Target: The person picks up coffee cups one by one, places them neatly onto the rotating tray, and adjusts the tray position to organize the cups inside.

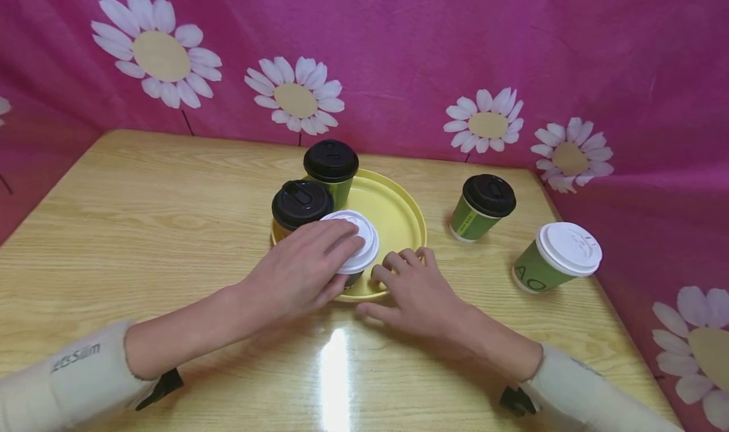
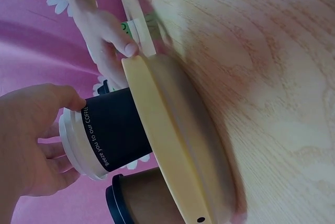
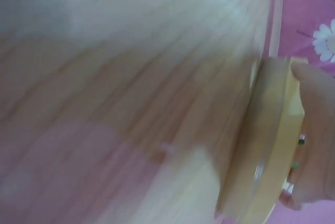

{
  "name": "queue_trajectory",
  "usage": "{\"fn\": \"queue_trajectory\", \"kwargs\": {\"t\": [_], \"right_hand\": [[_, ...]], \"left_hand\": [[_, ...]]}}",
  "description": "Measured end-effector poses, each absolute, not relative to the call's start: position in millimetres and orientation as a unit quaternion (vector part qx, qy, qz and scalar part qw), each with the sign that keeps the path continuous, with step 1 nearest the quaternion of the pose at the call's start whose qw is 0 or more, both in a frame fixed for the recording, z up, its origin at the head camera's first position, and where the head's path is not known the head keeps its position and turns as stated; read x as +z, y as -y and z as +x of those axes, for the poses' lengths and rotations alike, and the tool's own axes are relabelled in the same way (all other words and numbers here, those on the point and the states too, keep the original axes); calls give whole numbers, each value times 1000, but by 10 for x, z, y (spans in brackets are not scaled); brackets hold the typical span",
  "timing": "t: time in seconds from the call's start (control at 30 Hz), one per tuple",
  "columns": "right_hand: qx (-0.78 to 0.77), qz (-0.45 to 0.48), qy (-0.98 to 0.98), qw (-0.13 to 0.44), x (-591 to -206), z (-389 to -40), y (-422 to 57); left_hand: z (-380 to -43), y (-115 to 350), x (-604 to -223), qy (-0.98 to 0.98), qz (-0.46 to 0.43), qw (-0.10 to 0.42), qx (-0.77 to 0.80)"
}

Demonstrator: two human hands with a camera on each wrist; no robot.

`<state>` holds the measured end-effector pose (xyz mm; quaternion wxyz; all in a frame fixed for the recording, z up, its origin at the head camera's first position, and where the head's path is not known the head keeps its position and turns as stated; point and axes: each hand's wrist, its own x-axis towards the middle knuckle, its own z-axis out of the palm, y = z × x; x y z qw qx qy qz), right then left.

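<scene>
A paper coffee cup (image 2: 116, 130) with a black sleeve and white lid (image 1: 369, 245) stands at the near side of a round yellow tray (image 1: 398, 210). My left hand (image 1: 302, 267) grips it from above, fingers over the lid and thumb at its side. My right hand (image 1: 418, 293) holds the tray's near right rim, thumb outside and fingers bent over the edge, as the right wrist view also shows. On the tray's left are a brown cup with a black lid (image 1: 302, 203) and, behind it, a green cup with a black lid (image 1: 331, 163).
Right of the tray, a green cup with a black lid (image 1: 484, 205) stands on the wooden table (image 1: 171, 229). Farther right, near the table's edge, is a green cup with a white lid (image 1: 555, 258). A pink flowered cloth (image 1: 387, 59) hangs behind and beside the table.
</scene>
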<state>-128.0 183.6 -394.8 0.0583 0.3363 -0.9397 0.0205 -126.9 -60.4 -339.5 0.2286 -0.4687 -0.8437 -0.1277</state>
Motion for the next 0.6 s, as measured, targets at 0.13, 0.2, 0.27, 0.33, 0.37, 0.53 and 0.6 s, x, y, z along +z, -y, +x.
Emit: {"fn": "queue_trajectory", "kwargs": {"t": [0.13, 0.2, 0.27, 0.33, 0.37, 0.53, 0.6], "right_hand": [[38, 354, 932, 65, -3935, -1383, -1959], [53, 367, 926, 70, -3919, -1447, -2024], [68, 379, 920, 74, -3904, -1511, -2085], [82, 388, 915, 73, -3887, -1568, -2134], [88, 393, 913, 70, -3881, -1596, -2157], [109, 410, 903, 60, -3887, -1742, -2255], [113, 414, 901, 62, -3898, -1796, -2287]], "left_hand": [[-1270, 605, -3396, 842, -469, 234, -129], [-1267, 603, -3392, 842, -468, 235, -128], [-1266, 599, -3388, 843, -467, 233, -128], [-1264, 597, -3384, 845, -466, 229, -127], [-1265, 597, -3383, 846, -466, 227, -126], [-1264, 598, -3385, 849, -463, 221, -126], [-1264, 596, -3388, 848, -463, 223, -127]]}}
